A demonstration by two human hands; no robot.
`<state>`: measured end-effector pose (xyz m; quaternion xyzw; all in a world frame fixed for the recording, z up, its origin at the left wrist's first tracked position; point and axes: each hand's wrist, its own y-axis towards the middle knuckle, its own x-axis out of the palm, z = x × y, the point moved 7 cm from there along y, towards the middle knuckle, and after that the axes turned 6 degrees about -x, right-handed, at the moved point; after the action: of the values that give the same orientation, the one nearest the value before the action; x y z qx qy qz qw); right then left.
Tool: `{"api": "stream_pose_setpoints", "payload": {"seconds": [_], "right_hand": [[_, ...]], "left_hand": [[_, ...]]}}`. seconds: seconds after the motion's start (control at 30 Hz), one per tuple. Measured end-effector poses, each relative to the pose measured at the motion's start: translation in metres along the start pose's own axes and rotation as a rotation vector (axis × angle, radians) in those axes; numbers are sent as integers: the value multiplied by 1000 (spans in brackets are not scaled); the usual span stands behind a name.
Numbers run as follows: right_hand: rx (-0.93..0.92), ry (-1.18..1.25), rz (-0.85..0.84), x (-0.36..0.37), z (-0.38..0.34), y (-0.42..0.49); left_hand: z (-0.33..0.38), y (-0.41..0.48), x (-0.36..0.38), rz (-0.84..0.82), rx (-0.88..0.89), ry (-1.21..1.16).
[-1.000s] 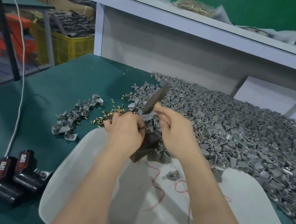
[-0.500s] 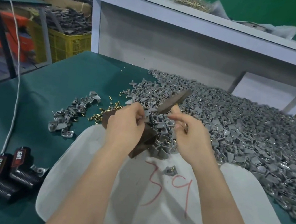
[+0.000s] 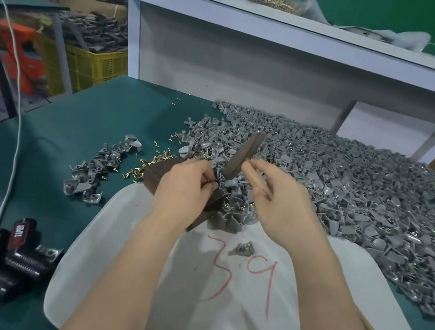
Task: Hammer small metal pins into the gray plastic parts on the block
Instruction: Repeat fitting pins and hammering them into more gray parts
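Observation:
A dark brown block [image 3: 156, 174] sits at the far rim of a white bin [image 3: 120, 238]. My left hand [image 3: 183, 185] rests on the block and pinches a small pin and gray plastic part [image 3: 221, 178] at its top. My right hand [image 3: 276, 199] grips the wooden handle of a small hammer [image 3: 245, 153], whose dark head is raised just above the part. A big heap of gray plastic parts [image 3: 348, 190] covers the table to the right. Loose brass pins [image 3: 139, 171] lie left of the block.
A smaller group of gray parts [image 3: 96, 172] lies at left on the green table [image 3: 45, 139]. Two black battery packs [image 3: 5, 257] and a white cable [image 3: 14, 134] are at the near left. One gray part [image 3: 242, 249] lies inside the bin. A white shelf [image 3: 287, 31] stands behind.
The hammer head swung from upright over the part out to the right and has come back nearer to upright above it. My left hand stays on the block.

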<state>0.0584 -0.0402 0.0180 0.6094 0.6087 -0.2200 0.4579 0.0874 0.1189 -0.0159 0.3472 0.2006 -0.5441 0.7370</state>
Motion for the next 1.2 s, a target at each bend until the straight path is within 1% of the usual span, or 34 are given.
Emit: {"api": "stream_pose_setpoints", "payload": {"seconds": [0.13,0.33,0.37,0.43,0.5,0.6,0.67,0.73,0.83,0.97,1.07,1.2], "right_hand": [[-24,-1,43,-4,-6,-2],[-75,-25,197,-14,-19,-8],[-85,-37,195,-12,-20,-9],[-95,-58,109,1,-21,-9],[-68,-103,17,14,-18,-7],[-31,-166,-39,25,-11,-5],[-33,-92,-38,26,-10,-4],[-31,0,17,19,-8,-2],[-25,21,88,9,0,-1],[42,38,33,16,12,-1],[80,37,65,16,21,0],[268,-117,65,18,48,3]], "left_hand": [[-1,0,3,15,12,4],[0,0,1,63,42,16],[-1,-1,1,64,44,18],[-1,0,1,56,41,23],[-3,1,2,32,2,26],[-5,3,2,9,-53,27],[-6,3,3,-3,-65,14],[-8,3,3,-12,-84,-28],[-9,1,2,9,-128,-108],[-13,1,-7,100,-156,-111],[-18,1,-12,121,-200,-142],[-19,2,-14,148,-236,-198]]}}
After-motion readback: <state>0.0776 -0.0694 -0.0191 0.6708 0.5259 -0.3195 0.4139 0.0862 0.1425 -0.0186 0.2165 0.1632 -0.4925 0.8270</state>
